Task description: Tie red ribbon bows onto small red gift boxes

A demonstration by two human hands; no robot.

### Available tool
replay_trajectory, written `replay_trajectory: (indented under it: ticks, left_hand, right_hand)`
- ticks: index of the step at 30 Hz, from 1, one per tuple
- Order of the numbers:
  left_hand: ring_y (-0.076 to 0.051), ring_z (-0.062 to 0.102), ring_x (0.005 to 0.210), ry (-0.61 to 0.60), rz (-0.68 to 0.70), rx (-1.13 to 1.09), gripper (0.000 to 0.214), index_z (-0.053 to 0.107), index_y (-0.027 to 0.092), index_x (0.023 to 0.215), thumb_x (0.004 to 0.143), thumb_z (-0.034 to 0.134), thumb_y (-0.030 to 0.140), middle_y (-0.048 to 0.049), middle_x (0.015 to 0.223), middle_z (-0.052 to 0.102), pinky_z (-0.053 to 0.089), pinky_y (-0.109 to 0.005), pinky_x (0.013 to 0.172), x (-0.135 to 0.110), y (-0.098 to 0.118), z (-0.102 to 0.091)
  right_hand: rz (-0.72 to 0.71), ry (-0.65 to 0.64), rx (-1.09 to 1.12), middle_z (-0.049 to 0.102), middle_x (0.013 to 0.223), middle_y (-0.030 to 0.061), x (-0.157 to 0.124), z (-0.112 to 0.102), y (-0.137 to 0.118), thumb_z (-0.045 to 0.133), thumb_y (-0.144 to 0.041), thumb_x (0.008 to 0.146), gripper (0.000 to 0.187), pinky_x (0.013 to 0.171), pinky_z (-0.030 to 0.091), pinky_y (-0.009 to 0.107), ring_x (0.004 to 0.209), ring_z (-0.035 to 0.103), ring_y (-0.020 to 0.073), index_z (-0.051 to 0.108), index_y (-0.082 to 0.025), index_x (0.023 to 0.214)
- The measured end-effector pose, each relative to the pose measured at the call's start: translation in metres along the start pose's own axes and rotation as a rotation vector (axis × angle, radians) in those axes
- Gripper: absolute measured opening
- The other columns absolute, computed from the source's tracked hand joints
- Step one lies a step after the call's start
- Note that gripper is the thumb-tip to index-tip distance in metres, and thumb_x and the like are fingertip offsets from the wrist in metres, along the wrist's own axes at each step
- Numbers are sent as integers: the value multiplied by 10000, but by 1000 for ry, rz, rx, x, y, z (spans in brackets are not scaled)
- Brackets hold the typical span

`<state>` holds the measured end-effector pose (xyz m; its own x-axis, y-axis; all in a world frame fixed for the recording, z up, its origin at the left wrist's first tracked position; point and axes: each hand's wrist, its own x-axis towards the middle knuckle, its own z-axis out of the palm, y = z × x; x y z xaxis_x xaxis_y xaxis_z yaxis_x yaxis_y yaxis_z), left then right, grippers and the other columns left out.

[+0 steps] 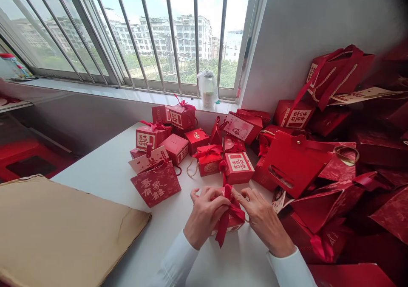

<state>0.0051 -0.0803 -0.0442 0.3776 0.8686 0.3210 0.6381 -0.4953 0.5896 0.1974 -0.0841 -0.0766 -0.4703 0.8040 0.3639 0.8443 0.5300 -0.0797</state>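
Gift box [236, 221] half hidden between left hand [205, 217] and right hand [263, 221].

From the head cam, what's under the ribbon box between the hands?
The ribbon box appears to rest on the white table; tabletop shows past its near edge. Directly beneath is covered by the box; the left hand and right hand hide much of its top.
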Motion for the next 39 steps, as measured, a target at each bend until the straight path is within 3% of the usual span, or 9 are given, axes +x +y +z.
replay_trajectory:
  ticks: [7, 16, 22, 27, 32, 39]
  left_hand:
    - [-184, 556, 942, 0, 14, -1, 198, 660, 271, 878, 904, 485, 183, -7, 947, 663, 187, -467, 961, 1, 0, -1]
    - [-183, 567, 949, 26, 45, -5, 204, 667, 268, 870, 910, 481, 192, -4, 1000, 676, 198, -452, 980, 0, -2, -1]
    - [-186, 579, 949, 51, 86, 4, 215, 666, 254, 851, 918, 470, 193, 1, 962, 693, 213, -434, 986, -1, -1, -1]
    - [-189, 578, 944, 53, 80, 0, 210, 664, 257, 845, 916, 475, 197, -5, 956, 693, 201, -444, 982, -1, 0, -2]
    - [-183, 575, 934, 46, 16, 10, 175, 668, 270, 870, 894, 515, 189, 5, 957, 672, 175, -457, 974, -3, 2, -3]
    - [-178, 562, 922, 35, -4, 5, 129, 636, 235, 856, 891, 521, 190, 10, 894, 651, 175, -452, 968, -1, 2, 1]
  right_hand:
    - [-37, -31, 6, 501, 916, 52, -2, -4, -3, 376, -13, 876, 702, 668, 477, 332, 779, 493, 196, 168, -315, 1476]
    - [-129, 5, -98, 522, 974, 72, 1, -18, 8, 382, 62, 790, 690, 693, 472, 337, 815, 515, 206, 397, -284, 1387]
    - [-158, -8, -105, 542, 951, 64, 3, -22, 7, 385, 40, 822, 661, 678, 452, 317, 785, 516, 193, 377, -280, 1400]
    - [-179, 40, -115, 551, 915, 57, 11, -17, 5, 354, 21, 861, 609, 673, 446, 307, 769, 522, 184, 364, -257, 1403]
    - [-161, -13, -171, 538, 801, 38, 12, -9, 4, 326, -7, 902, 551, 626, 419, 300, 691, 505, 176, 319, -187, 1424]
    - [-155, 51, -177, 541, 787, 49, 5, 2, -4, 283, -35, 930, 473, 628, 419, 314, 689, 511, 185, 346, -112, 1392]
